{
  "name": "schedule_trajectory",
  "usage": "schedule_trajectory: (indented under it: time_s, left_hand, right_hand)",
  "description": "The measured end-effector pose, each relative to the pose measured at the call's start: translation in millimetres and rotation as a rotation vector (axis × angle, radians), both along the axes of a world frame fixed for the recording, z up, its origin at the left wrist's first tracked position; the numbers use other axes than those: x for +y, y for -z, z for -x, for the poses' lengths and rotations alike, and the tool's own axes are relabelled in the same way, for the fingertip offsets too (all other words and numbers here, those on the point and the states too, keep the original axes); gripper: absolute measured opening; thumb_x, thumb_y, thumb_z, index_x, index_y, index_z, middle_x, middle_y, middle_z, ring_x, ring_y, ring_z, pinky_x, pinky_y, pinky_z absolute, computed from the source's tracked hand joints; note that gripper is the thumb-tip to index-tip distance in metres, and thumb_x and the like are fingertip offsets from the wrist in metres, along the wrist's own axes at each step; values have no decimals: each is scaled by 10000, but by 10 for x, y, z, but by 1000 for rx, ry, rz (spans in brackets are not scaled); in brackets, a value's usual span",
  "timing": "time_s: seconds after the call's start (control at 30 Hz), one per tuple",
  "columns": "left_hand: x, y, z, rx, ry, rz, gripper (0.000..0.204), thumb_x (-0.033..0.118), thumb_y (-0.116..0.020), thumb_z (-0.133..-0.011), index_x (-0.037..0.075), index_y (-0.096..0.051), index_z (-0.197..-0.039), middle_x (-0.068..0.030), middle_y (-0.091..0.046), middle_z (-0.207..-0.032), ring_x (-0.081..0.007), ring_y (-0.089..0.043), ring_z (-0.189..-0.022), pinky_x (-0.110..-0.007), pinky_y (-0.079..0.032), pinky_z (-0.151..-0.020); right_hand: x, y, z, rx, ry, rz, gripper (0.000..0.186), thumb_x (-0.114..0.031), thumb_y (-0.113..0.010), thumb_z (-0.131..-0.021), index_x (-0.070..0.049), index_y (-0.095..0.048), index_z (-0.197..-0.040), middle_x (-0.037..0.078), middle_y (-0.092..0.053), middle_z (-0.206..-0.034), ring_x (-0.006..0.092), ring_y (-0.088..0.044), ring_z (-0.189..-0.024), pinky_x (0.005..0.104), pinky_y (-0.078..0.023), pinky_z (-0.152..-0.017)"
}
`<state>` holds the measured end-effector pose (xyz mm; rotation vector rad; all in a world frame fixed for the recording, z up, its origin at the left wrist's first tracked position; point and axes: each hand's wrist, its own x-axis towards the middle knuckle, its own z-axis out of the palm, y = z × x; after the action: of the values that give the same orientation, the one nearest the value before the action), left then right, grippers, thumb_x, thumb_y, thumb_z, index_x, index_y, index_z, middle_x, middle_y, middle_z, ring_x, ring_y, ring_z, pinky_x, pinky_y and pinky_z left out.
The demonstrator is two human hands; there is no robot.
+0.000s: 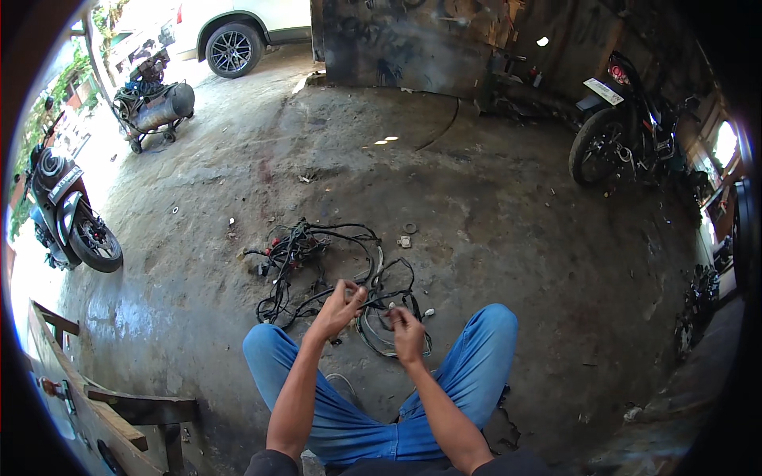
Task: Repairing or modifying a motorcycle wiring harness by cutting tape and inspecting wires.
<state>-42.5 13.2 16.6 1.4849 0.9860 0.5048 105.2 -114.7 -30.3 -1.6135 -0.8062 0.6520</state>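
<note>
A tangled wiring harness (298,246) of black-wrapped cables lies spread on the floor before my knees. It has several loose loops, small connectors and a few red parts in its denser far-left bundle. My left hand (340,309) is over the near part of the harness, fingers curled in a pinch. To its right, my right hand (407,335) has thumb and fingers pressed together near some thin wires. What either hand pinches is too small to make out. A white connector (429,312) sits just beyond my right fingers.
A small square part (405,242) and a dark ring (410,228) lie beyond the harness. Wooden bench (143,406) stands at lower left. Motorcycles are parked at left (79,218) and right (627,131). An air compressor (163,109) and white car (278,22) are farther back.
</note>
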Motion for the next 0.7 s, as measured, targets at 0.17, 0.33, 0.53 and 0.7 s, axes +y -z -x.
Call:
schedule_trajectory:
  time_s: [0.17,0.33,0.53,0.7]
  left_hand:
    - [40,-114,168,344,494,-5,520,491,-527,-1051,43,-759,-926,-69,-704,-846,-191,-642,-796,-373,-506,-722]
    - [-19,-176,-5,209,75,-351,414,383,-588,-1027,4,-712,-916,-162,-671,-783,-296,-634,-707,-426,-462,-648]
    - [-186,-151,-70,165,29,-870,247,267,-643,-972,45,-651,-864,-124,-627,-826,-334,-626,-829,-436,-456,-713]
    - [-174,-313,14,179,-112,-887,233,248,-654,-969,32,-676,-883,-129,-622,-800,-336,-604,-785,-434,-428,-696]
  right_hand:
    - [58,-176,-166,-86,135,12,294,-246,-562,-1058,18,-672,-992,81,-659,-709,159,-615,-638,322,-474,-605]
    - [-153,-323,83,-327,-152,-52,226,-188,-606,-1023,12,-685,-1092,169,-692,-921,311,-686,-816,400,-522,-709]
    - [-139,-1142,18,-455,-254,-98,168,-140,-631,-981,-21,-704,-1074,167,-627,-937,376,-624,-862,443,-501,-764]
    - [233,-1913,-405,-723,-337,-130,119,-156,-665,-945,-54,-726,-941,111,-533,-859,293,-529,-864,417,-434,-800]
